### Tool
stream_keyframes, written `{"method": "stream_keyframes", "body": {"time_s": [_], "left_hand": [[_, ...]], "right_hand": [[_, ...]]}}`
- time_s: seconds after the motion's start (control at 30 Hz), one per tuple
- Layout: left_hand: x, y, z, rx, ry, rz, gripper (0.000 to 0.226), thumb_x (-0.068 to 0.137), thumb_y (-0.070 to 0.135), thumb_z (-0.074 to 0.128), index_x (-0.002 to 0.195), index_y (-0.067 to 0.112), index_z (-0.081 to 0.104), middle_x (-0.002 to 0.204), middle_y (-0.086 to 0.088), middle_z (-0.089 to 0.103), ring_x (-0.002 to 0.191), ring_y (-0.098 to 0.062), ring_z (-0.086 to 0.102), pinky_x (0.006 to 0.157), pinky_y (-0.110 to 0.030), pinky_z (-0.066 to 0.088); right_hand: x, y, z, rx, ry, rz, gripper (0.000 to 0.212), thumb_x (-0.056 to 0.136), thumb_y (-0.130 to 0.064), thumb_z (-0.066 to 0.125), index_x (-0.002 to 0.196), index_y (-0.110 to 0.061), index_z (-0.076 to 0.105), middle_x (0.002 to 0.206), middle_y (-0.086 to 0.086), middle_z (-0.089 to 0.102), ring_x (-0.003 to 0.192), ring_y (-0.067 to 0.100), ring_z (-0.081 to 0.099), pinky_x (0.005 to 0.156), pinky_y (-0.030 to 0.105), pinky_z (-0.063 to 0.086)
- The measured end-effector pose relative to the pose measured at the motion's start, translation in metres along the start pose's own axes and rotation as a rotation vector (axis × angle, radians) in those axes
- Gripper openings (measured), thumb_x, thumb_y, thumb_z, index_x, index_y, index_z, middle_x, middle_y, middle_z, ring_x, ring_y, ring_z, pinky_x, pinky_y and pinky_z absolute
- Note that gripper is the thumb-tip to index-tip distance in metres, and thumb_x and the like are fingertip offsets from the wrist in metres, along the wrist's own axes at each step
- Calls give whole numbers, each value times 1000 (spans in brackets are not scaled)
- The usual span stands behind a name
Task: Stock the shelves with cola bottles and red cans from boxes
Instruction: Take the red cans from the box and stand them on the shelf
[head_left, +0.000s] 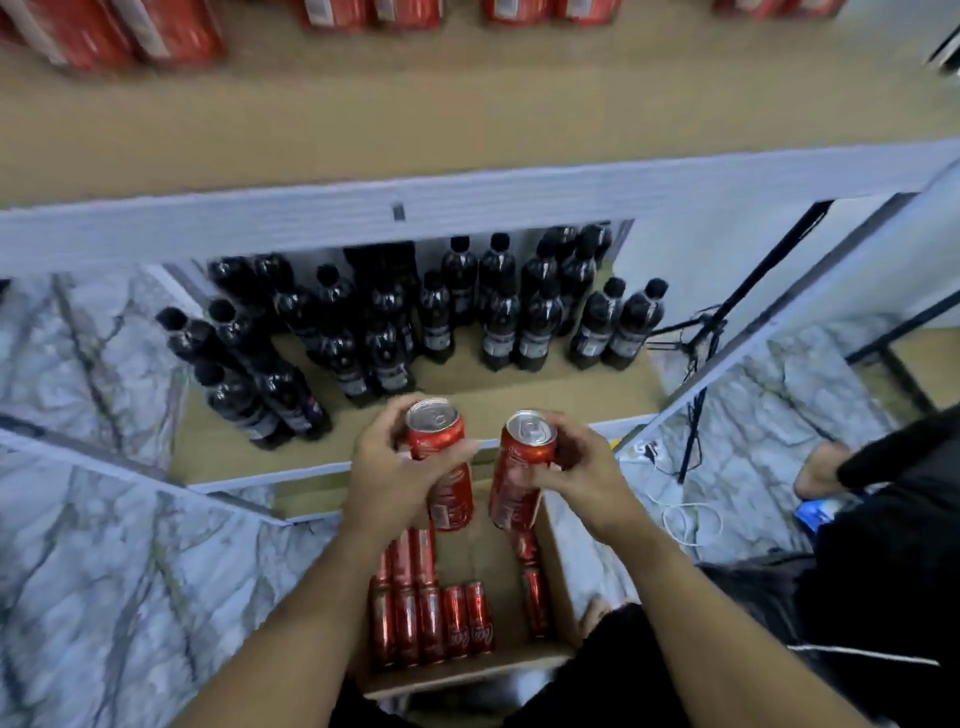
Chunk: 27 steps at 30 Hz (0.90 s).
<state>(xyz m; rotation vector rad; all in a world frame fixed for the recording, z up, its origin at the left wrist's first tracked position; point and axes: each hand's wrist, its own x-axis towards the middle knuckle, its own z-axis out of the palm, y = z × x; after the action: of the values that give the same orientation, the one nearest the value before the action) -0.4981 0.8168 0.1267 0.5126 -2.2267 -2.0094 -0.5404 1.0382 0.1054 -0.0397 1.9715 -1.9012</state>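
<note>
I am looking down from head height at my own two bare arms, which reach up from the bottom of the frame. My left hand (400, 467), at centre, curls its fingers and thumb round the upper body of one red can (441, 462); my right hand (576, 467), just beside it, wraps a second red can (522, 467) the same way. Both cans are upright, tops showing, held apart from each other above a cardboard box (558, 582) at lower centre.

I judge this to be the carrying step — two cans lifted out of the box, not yet shelved. More red cans (431, 618) stand in the box, mostly along its left side, with a few on the right.

Straight ahead, at mid frame, the low shelf (519, 395) holds a crowd of dark cola bottles (498, 312), with bare board in front of them. Across the top of the frame a higher shelf (467, 104) carries a row of red packs (171, 31). My next move, I think, calls for raising or reaching both cans forward and setting them down upright without knocking the bottles — which shelf they belong on I cannot tell.

Much is unclear: the picture is blurred, the labels cannot be read, the red goods on the top shelf are cut off by the frame edge, and my forearms hide the near part of the box. At the right edge a person in dark clothing is only partly seen
</note>
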Motion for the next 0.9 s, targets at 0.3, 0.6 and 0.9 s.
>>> {"method": "stream_keyframes", "body": {"time_s": [0.3,0.6,0.9], "left_hand": [[0,244,29,-144,-154,276,41,73,38,90,107,29,68,102,12,76,93,-6,73,82,-19,55],[46,357,77,-150,-225,506,38,84,33,81,116,26,63,108,12,74,101,-5,72,81,-20,57],[129,366,147,-122,-218,493,46,91,30,79,128,20,54,116,5,72,104,-6,71,95,-30,57]], "right_hand": [[-28,-224,-14,180,47,-324,70,72,-14,83,136,-9,57,130,13,67,122,30,62,105,46,48],[-3,-336,-59,87,157,-606,54,93,-11,69,144,-8,49,136,12,63,129,29,58,108,45,48],[63,-364,-116,-61,202,-633,53,99,-9,63,148,-15,44,139,5,62,129,19,59,109,38,48]]}}
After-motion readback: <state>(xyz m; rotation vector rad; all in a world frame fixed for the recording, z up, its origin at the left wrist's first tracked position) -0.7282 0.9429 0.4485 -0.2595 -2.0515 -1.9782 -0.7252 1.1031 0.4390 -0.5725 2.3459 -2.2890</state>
